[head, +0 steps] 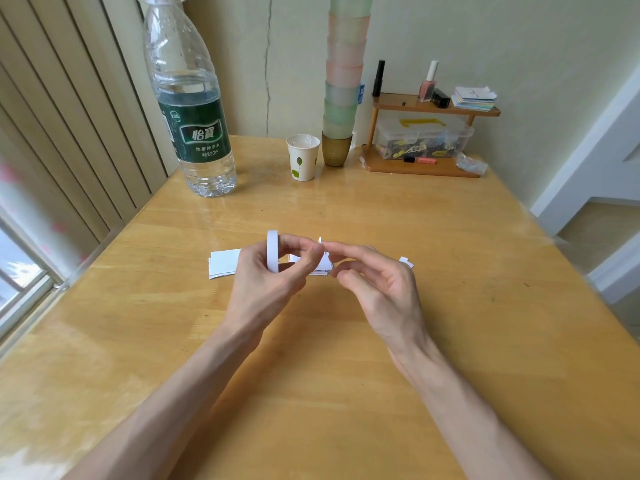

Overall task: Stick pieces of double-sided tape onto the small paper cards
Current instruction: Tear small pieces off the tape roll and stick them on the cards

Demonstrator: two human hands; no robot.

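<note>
Aloft, left hand [263,282] around tape roll [273,251]

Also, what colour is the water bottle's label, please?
The label is dark green with white lettering; head view.

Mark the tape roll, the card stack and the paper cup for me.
tape roll [273,251]: head view, white outer band.
card stack [224,263]: head view, top card's left part.
paper cup [302,162]: head view, front wall.
</note>
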